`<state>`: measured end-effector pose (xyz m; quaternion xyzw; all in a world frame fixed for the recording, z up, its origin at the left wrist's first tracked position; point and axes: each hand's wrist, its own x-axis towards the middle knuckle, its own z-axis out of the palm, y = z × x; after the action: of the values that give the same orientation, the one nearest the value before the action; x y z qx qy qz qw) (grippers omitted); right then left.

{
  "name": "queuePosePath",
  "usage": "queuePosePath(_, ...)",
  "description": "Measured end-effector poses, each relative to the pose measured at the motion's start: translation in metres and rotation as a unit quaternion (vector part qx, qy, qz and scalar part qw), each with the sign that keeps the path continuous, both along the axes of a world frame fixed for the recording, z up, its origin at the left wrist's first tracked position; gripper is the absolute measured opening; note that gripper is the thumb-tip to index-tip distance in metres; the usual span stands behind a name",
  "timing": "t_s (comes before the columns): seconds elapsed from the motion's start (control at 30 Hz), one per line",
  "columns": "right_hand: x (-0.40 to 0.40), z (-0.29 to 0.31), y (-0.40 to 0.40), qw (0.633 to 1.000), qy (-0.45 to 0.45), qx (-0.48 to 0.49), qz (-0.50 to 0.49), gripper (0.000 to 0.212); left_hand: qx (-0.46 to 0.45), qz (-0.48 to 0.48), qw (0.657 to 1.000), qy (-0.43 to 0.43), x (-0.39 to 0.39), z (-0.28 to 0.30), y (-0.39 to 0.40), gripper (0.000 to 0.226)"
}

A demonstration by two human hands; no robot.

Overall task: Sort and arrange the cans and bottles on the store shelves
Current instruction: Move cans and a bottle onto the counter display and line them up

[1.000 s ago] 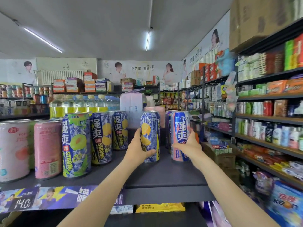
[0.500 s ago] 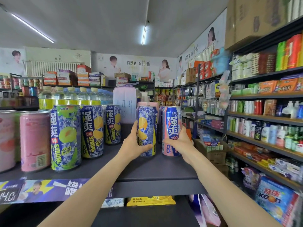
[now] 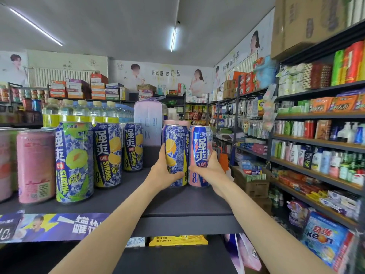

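Observation:
My left hand point(image 3: 164, 171) grips a blue and yellow lemon can point(image 3: 177, 151) standing upright on the dark shelf top point(image 3: 177, 204). Right beside it, touching, stands a blue and pink can point(image 3: 200, 153) that my right hand point(image 3: 209, 171) grips from the right. Another pink can point(image 3: 176, 122) shows just behind them. To the left stand two more lemon cans point(image 3: 107, 155) point(image 3: 133, 147), a green tea can point(image 3: 74, 162) and a pink can point(image 3: 35, 166).
A pale lilac carton point(image 3: 148, 123) stands behind the cans, with bottles of yellow drink point(image 3: 79, 112) at the back left. Dark shelves point(image 3: 316, 115) full of toiletries and boxes line the right side. A blue detergent bag point(image 3: 325, 242) sits low right.
Both hands have brought the two cans closer together, so that they now stand touching. The view has shifted slightly.

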<state>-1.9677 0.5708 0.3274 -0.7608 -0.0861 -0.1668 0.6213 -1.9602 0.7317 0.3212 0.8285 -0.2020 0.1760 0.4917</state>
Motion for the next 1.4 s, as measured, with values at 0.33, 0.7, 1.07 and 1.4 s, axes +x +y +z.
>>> queuePosePath(0.33, -0.007, 0.007, -0.021, 0.996, 0.047, 0.002, 0.081, 0.087, 0.042, 0.012, 0.999, 0.025, -0.008, 0.007, 0.001, 0.110)
queuePosePath(0.7, 0.047, 0.028, -0.111, 0.954, 0.057, -0.117, 0.270, 0.060, -0.022, 0.294, 0.953, -0.069, -0.039, 0.024, -0.085, 0.110)
queuePosePath(1.07, 0.128, -0.004, -0.099, 0.965, -0.076, -0.049, 0.246, 0.088, -0.022, 0.530, 0.847, 0.028, -0.016, 0.009, -0.162, 0.124)
queuePosePath(1.4, 0.135, -0.015, -0.099, 0.953, -0.124, -0.070, 0.267, 0.094, 0.029, 0.549, 0.836, -0.002, -0.008, 0.001, -0.161, 0.123)
